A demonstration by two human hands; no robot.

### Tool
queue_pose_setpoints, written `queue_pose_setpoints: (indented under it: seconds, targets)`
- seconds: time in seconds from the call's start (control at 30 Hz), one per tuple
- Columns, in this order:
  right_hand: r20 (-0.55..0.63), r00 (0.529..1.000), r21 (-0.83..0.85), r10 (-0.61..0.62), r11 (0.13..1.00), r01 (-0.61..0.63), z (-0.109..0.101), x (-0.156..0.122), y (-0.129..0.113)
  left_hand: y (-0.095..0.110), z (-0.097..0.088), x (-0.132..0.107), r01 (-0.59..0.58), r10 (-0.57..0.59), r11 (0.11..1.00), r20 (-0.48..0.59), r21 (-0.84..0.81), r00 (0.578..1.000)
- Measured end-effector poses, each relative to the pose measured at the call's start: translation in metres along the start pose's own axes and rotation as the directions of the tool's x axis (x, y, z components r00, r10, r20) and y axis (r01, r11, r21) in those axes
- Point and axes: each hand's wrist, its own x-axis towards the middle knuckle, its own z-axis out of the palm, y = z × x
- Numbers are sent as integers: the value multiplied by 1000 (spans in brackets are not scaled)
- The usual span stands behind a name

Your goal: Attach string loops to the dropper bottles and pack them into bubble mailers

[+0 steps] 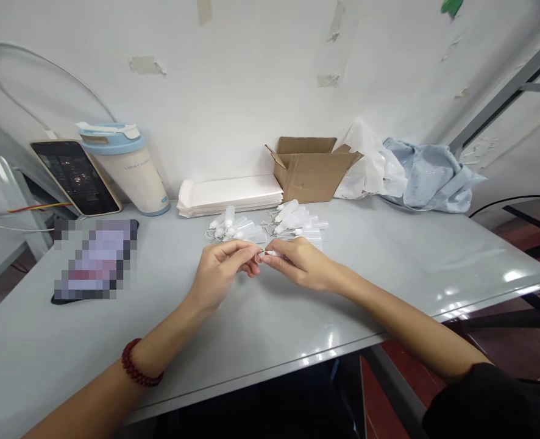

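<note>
A small white plastic piece point(274, 252) is pinched between the thumb and forefinger of the right grip point(300, 262), and most of it is covered by those fingers. Its long axis appears to be laid from side to side, broadly along the table's front edge, with the narrow end pointed toward the left grip point(222, 268). From that end a thin tip point(262, 250) is seen in the short gap between the two hands; whether it is part of the white piece or a separate fitting cannot be told. The left grip is narrowed to a pinch, and the far end of the tip appears to be held in it. The piece is thus set directly to the right of the left fingertips, at nearly the same level, and is nearer the right hand, by which it is carried.

Both hands are held over the middle of the table point(261, 341), well in from the front edge. Just beyond them, toward the back edge, small white plastic bottles point(292, 218) are heaped in two loose groups. Behind these, along the back edge, a white paper stack point(231, 192) and an open cardboard box point(311, 174) are placed side by side.
</note>
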Motion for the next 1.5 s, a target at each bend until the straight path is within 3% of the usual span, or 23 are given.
queue_pose_setpoints:
  seconds: [0.4,0.7,1.1,1.5]
  targets:
    - [20,1000,8,4,1000,-4,2,-1,-1,0,2,-2,-37,34,987,24,159,999]
    - [-20,1000,28,-5,1000,6,0,0,-2,-1,4,-3,-13,11,999,-35,-44,999]
    - [5,1000,17,-5,1000,5,2,-1,-2,-2,4,-4,-32,33,998,-2,56,999]
    - [-74,996,26,-42,999,44,0,-1,-2,-1,4,-4,-34,35,996,8,-84,999]
